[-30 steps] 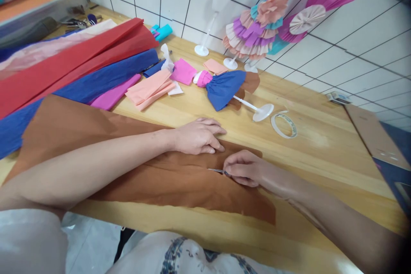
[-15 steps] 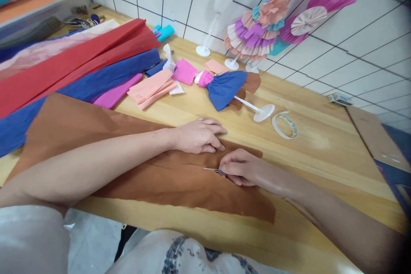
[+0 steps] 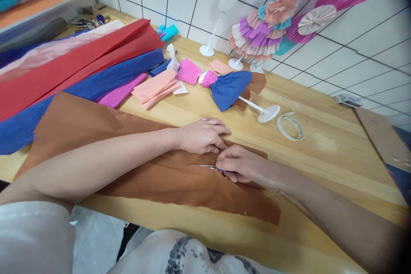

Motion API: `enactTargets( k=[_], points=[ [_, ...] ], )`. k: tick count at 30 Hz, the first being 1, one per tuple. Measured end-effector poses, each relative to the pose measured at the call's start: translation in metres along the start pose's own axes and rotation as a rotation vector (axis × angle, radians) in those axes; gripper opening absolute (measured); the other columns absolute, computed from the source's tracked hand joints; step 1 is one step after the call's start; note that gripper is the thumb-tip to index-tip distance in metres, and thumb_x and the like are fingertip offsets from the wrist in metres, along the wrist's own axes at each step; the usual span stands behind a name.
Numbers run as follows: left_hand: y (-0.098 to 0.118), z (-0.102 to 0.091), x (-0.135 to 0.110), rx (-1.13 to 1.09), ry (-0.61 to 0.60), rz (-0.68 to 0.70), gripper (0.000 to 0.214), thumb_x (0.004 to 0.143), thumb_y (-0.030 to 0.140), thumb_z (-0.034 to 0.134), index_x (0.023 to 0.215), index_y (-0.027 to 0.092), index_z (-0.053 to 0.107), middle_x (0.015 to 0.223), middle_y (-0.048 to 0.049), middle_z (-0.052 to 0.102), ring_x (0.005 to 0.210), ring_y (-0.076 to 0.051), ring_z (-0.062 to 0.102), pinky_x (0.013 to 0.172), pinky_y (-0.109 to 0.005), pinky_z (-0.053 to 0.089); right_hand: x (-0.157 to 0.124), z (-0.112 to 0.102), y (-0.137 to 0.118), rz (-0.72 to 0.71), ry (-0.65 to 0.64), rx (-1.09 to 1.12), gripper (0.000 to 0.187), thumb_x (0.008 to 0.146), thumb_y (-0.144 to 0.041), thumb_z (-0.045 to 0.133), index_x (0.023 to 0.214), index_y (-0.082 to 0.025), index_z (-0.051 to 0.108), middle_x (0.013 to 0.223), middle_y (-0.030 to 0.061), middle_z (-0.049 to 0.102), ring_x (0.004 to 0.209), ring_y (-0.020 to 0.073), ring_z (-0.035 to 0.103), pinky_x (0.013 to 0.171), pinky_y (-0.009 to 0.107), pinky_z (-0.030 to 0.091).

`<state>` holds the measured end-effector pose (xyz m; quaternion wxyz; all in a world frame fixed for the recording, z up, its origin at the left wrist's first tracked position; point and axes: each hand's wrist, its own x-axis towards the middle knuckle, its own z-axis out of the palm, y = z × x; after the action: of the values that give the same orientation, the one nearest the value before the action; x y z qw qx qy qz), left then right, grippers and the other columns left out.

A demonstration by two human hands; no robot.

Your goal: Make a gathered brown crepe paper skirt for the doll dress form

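A long sheet of brown crepe paper (image 3: 167,180) lies across the wooden table (image 3: 321,154). My left hand (image 3: 201,135) rests flat on the paper with its fingers stretched out, pressing it down. Just below it, my right hand (image 3: 239,165) is closed around small scissors (image 3: 208,166). Their thin blades point left along the paper, and the two hands almost touch.
Red, blue, pink and peach crepe sheets (image 3: 80,64) cover the left of the table. A doll stand dressed in blue and pink paper (image 3: 229,87) lies beside a tape roll (image 3: 290,127). Paper-dressed figures (image 3: 266,25) stand against the tiled wall. Cardboard (image 3: 382,137) sits at the right.
My right hand has moved the scissors leftward along the brown paper, closer to my left hand. The left hand has stayed in place.
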<state>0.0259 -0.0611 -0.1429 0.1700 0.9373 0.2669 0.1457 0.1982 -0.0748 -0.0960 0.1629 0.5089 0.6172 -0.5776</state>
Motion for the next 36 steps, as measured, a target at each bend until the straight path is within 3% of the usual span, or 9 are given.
enactTargets(
  k=[20,30,36],
  points=[
    [-0.0005,0.0021,-0.0009,0.003,0.013,0.002,0.025,0.087,0.027,0.056,0.107,0.025,0.071,0.134,-0.0100,0.054,0.125,-0.029,0.044,0.104,-0.043,0.034,-0.0054,0.0017,0.0021,0.026,0.011,0.103,0.017,0.066,-0.030,0.053,0.057,-0.016,0.055,0.038,-0.0061,0.044,0.030,0.0032,0.026,0.032,0.019,0.015],
    [0.0000,0.0013,-0.0004,0.007,0.005,-0.007,0.025,0.087,0.027,0.056,0.106,0.026,0.072,0.134,-0.0093,0.054,0.126,-0.028,0.044,0.104,-0.042,0.033,-0.0078,0.0066,-0.0017,0.035,0.079,0.049,0.018,0.065,-0.031,0.055,0.054,-0.017,0.051,0.039,-0.0072,0.041,0.033,0.0033,0.029,0.034,0.018,0.017],
    [-0.0010,0.0021,-0.0008,0.009,0.019,0.009,0.025,0.087,0.026,0.056,0.106,0.026,0.071,0.133,-0.0091,0.055,0.125,-0.028,0.044,0.104,-0.043,0.033,-0.0057,0.0068,-0.0025,0.025,0.039,0.041,0.022,0.066,-0.033,0.052,0.051,-0.017,0.049,0.040,-0.0059,0.043,0.033,0.0035,0.029,0.034,0.019,0.018]
  ],
)
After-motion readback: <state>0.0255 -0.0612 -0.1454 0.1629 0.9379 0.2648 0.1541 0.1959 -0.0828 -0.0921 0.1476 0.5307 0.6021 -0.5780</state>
